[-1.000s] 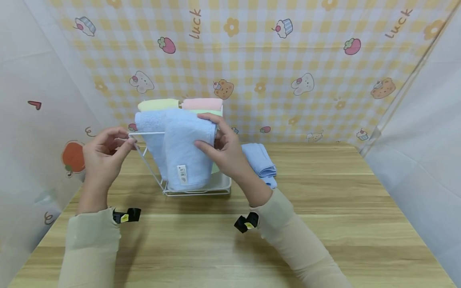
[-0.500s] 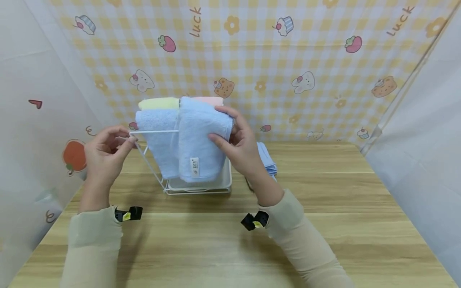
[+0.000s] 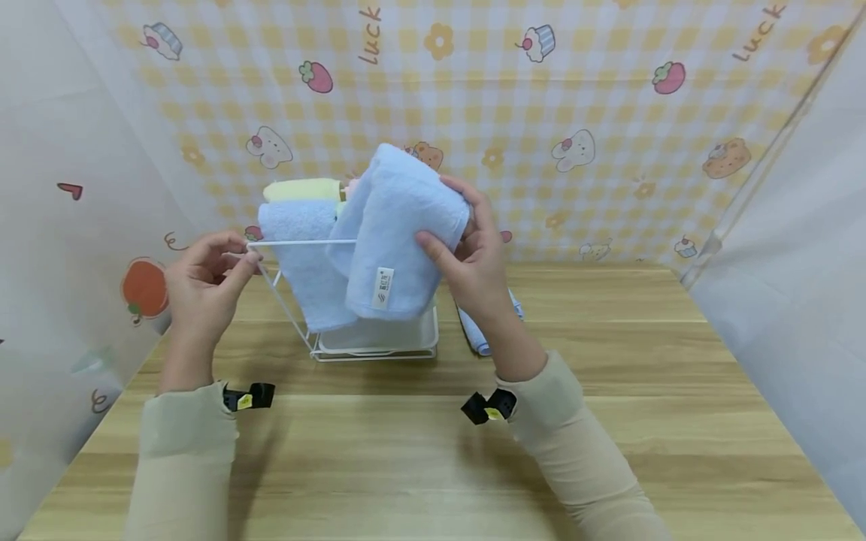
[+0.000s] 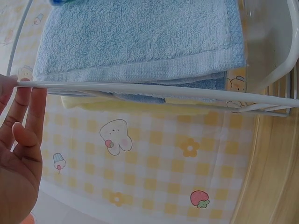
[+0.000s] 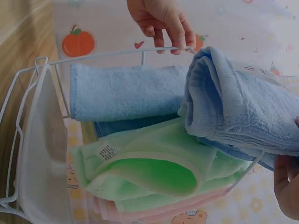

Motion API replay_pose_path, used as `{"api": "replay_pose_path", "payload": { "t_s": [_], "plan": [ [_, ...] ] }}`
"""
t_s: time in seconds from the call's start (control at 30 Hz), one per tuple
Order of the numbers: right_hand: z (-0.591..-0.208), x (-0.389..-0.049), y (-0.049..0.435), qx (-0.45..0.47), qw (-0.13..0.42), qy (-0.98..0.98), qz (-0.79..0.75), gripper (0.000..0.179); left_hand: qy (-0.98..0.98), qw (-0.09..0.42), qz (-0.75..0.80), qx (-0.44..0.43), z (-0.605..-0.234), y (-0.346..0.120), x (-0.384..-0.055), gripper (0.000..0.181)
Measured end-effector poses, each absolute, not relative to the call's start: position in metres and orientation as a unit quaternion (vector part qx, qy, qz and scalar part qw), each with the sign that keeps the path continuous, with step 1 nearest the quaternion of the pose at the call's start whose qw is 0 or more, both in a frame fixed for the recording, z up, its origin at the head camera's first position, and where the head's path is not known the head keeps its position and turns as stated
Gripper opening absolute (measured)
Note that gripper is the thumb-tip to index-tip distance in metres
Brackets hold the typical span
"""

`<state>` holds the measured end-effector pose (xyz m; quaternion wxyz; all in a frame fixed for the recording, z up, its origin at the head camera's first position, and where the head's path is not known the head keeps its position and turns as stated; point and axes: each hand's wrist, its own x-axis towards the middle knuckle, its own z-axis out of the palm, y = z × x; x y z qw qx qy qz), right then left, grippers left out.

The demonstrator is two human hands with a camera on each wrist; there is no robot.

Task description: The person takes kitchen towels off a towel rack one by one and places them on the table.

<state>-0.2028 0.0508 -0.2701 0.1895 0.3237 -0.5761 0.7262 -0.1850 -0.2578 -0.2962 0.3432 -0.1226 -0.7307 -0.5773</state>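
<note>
My left hand (image 3: 208, 284) pinches the top corner of a white wire rack (image 3: 298, 243) between thumb and fingertips. With my right hand (image 3: 477, 259) I grip a folded light-blue towel (image 3: 406, 229) that bears a small white label. It is raised and tilted over the rack's right half, its lower edge above the white tray (image 3: 386, 338) in the base. Another blue towel (image 3: 301, 263) hangs on the rack's left side. Behind are a yellow towel (image 3: 301, 190), a pink towel (image 5: 117, 212) and a green towel (image 5: 140, 144), clearest in the right wrist view.
Right of the rack, a folded blue towel (image 3: 475, 334) lies on the wooden table (image 3: 609, 361), partly hidden by my right forearm. A checked, printed curtain (image 3: 514, 113) stands behind, with pale sheeting at both sides.
My right hand has lifted the labelled blue towel up and to the right, away from the hanging blue towel, and tilted it. My left hand has kept its pinch on the rack's corner.
</note>
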Motion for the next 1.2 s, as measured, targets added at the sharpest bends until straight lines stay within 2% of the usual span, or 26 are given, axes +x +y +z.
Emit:
{"api": "replay_pose_path", "payload": {
  "t_s": [0.37,0.63,0.97,1.2],
  "plan": [
    [-0.273,-0.209,0.068,0.284,0.269,-0.592,0.705,0.064,-0.723,0.342,-0.589,-0.116,-0.297,-0.256,-0.186,0.016],
    [-0.277,-0.216,0.082,0.243,0.266,-0.536,0.764,0.077,-0.697,0.339,-0.618,-0.134,-0.299,-0.257,-0.187,0.014],
    [-0.283,-0.224,0.099,0.256,0.311,-0.509,0.760,0.076,-0.694,0.340,-0.622,-0.125,-0.299,-0.258,-0.186,0.013],
    [-0.282,-0.225,0.109,0.217,0.337,-0.480,0.781,0.077,-0.704,0.342,-0.613,-0.110,-0.300,-0.258,-0.187,0.013]
  ]
}}
